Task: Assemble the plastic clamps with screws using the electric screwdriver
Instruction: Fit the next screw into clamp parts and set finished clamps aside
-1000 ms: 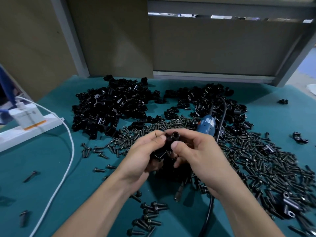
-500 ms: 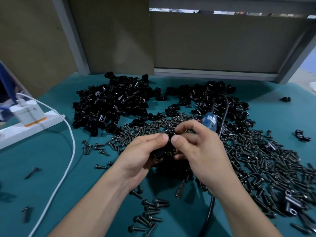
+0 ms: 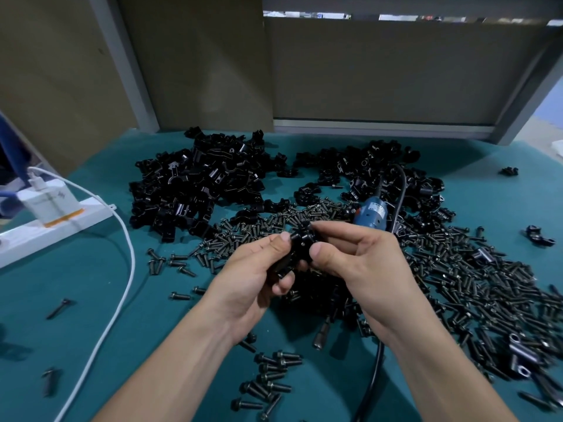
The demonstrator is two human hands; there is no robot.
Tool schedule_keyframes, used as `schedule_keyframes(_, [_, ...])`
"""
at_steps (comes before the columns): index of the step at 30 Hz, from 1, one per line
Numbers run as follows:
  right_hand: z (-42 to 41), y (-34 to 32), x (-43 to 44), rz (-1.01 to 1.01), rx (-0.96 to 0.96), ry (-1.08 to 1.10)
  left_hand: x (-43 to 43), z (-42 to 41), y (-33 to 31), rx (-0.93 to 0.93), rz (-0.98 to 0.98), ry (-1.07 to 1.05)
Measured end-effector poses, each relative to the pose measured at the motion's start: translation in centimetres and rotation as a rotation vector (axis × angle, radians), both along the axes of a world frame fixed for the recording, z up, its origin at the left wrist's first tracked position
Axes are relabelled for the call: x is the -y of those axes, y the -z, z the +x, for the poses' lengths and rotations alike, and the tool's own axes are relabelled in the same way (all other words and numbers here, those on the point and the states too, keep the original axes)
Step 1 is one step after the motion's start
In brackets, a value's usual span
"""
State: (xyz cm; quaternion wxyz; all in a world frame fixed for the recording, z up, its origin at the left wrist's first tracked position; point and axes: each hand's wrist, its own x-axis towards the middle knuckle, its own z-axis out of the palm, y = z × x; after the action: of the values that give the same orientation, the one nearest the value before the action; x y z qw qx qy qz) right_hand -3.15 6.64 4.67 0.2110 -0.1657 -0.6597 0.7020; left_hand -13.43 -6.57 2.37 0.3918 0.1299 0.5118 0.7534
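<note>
Head view: a teal table is filling the frame, backed by brown panels.

A wide spread of dark screws is covering its right half and reaching the centre, with small scattered groups lying near the front edge. Two heaps of black plastic clamps are sitting at the far side: the larger left heap and the right heap, with a narrow gap between them.

A white power strip is lying along the left edge, carrying a white adapter, and a white cable is curving from it toward the front.

The electric screwdriver is lying on the screws just behind the right hand. Its blue body is pointing away and to the right, and its long axis is running diagonally toward the viewer under the hands. A metal cylinder near the front-centre is probably its bit end, though the hands are hiding the join. A black cord is running toward the front edge.

The left hand and the right hand are meeting above the table centre. Both are pinching one black clamp between thumb and curled fingers, clear of the table. The clamp's long axis is running from the left palm, low and near, up toward the right fingertips. Its finer detail is too dark to read.
</note>
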Motion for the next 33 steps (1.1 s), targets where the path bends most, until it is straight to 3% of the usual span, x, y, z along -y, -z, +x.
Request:
schedule_keyframes(3, [0.0,-0.1,0.2,-0.026,-0.004,-0.016,0.0,0.3,0.1,0.013,-0.013,-0.043])
schedule_keyframes(8, [-0.3,0.4,0.7,0.201,0.146,0.140,-0.3,0.9,0.4,-0.048,-0.084,-0.174])
schedule_keyframes(13, [-0.3,0.8,1.3,0.339,0.146,0.250,-0.2,1.3,0.0,-0.097,0.029,-0.087])
schedule_keyframes(23, [0.0,0.9,1.8,0.573,0.162,0.167,0.4,0.1,-0.5,-0.202,-0.057,-0.096])
schedule_keyframes(28, [0.1,0.7,2.3,0.858,0.255,0.101,1.1,-0.6,-0.5,-0.270,-0.184,0.019])
schedule_keyframes(33, [0.2,0.3,2.4,0.852,0.234,0.048,1.8,-0.8,-0.7,-0.331,-0.181,0.093])
